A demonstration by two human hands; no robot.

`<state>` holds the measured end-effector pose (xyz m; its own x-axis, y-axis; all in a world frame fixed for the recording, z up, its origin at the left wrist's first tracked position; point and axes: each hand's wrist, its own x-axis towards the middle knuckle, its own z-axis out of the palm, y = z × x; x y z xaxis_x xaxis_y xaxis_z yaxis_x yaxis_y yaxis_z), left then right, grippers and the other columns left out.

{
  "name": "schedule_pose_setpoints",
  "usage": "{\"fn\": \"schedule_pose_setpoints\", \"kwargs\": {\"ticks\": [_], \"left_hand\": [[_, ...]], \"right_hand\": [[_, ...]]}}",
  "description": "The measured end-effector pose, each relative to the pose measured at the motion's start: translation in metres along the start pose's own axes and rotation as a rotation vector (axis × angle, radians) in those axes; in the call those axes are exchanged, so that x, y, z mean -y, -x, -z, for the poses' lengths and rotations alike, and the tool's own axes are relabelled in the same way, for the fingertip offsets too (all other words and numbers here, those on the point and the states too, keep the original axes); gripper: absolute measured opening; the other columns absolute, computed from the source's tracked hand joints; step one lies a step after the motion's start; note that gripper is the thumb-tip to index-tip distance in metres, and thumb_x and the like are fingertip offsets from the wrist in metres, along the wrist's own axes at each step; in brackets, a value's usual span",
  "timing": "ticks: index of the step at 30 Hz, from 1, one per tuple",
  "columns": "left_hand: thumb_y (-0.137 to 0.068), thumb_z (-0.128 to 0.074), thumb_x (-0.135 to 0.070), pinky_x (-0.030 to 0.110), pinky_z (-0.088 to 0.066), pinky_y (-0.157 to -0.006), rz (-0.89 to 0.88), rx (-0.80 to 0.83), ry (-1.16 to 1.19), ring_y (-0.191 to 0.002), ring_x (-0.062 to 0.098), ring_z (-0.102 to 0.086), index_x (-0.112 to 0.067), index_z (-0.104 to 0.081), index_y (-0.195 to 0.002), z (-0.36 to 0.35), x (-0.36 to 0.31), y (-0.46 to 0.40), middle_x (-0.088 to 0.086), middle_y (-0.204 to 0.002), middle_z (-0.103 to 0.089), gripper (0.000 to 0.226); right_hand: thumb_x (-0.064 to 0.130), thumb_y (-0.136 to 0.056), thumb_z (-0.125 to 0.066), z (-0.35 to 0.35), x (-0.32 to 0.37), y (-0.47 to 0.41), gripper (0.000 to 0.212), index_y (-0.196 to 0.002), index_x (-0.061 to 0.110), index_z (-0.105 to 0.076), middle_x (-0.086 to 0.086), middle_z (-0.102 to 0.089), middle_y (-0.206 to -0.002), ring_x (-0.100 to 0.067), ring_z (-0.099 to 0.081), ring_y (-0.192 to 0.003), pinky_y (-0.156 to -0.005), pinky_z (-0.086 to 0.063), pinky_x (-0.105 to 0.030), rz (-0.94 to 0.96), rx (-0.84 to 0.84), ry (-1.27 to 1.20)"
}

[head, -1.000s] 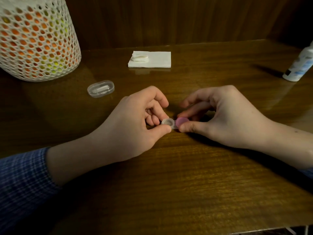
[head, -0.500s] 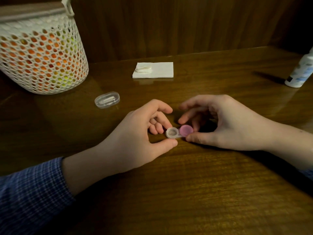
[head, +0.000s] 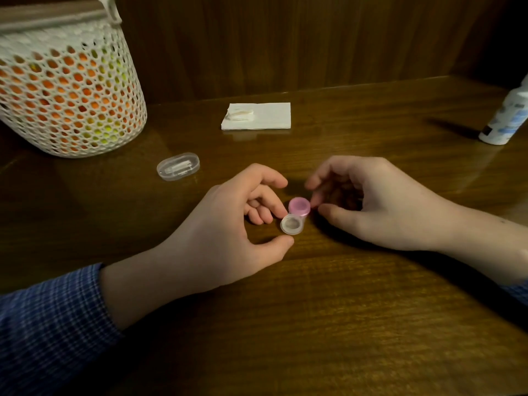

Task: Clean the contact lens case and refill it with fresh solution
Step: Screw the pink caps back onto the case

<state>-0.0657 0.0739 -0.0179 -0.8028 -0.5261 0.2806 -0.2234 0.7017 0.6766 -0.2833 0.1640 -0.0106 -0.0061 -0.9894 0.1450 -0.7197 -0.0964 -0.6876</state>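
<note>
White mesh basket [head: 68, 90] with orange contents at far left of wooden worktop [head: 314, 324]; small clear plastic box [head: 178, 166] near it

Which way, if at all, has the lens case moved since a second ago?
Yes. The lens case pivoted: its pink cap swung back toward the napkin.

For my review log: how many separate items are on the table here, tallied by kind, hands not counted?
Contact lens case with white and pink caps: 1
Clear oval plastic case: 1
White napkin with a small white piece on it: 1
White bottle at the right edge: 1
White mesh basket: 1
Total: 5
</note>
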Motion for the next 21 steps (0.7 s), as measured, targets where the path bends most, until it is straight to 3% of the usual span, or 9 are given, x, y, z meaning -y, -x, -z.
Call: {"fn": "schedule_pose_setpoints", "kwargs": {"ticks": [4, 9, 13, 21], "left_hand": [[-0.076, -0.085, -0.011, 0.026, -0.058, -0.075, -0.025, -0.016, -0.024, -0.09, 0.013, -0.07, -0.013, -0.057, -0.131, 0.0, 0.003, 0.0, -0.009, -0.096, -0.073, 0.062], [-0.077, -0.081, -0.001, 0.022, -0.058, -0.074, -0.024, -0.025, -0.058, -0.089, 0.01, -0.07, -0.014, -0.058, -0.13, 0.001, 0.006, 0.001, -0.01, -0.093, -0.071, 0.059], [-0.075, -0.085, -0.008, 0.024, -0.058, -0.068, -0.002, -0.072, -0.07, -0.084, 0.013, -0.068, -0.015, -0.061, -0.119, 0.002, 0.004, 0.002, -0.009, -0.089, -0.067, 0.051], [-0.071, -0.08, -0.032, 0.027, -0.059, -0.069, 0.035, -0.09, -0.104, -0.089, 0.008, -0.066, -0.02, -0.063, -0.124, 0.001, -0.001, 0.001, -0.012, -0.109, -0.065, 0.057]], "right_hand": [[0.005, -0.087, -0.069, 0.0, 0.003, 0.001, 0.035, -0.114, 0.028, -0.066, 0.015, -0.076, -0.099, -0.008, -0.073, -0.093, -0.084, -0.06, -0.039, 0.002, 0.023, -0.065], [0.038, -0.074, -0.078, 0.001, 0.009, 0.004, 0.05, -0.121, 0.03, -0.063, 0.014, -0.074, -0.106, -0.006, -0.07, -0.097, -0.086, -0.059, -0.031, 0.015, 0.087, -0.123], [0.044, -0.068, -0.084, -0.002, 0.011, 0.006, 0.065, -0.128, 0.031, -0.059, 0.017, -0.073, -0.111, -0.003, -0.068, -0.105, -0.087, -0.056, -0.021, 0.054, 0.106, -0.128], [0.058, -0.063, -0.083, -0.014, 0.016, 0.005, 0.079, -0.133, 0.037, -0.052, 0.019, -0.068, -0.104, -0.002, -0.065, -0.101, -0.082, -0.057, -0.024, 0.077, 0.055, 0.007]]}}
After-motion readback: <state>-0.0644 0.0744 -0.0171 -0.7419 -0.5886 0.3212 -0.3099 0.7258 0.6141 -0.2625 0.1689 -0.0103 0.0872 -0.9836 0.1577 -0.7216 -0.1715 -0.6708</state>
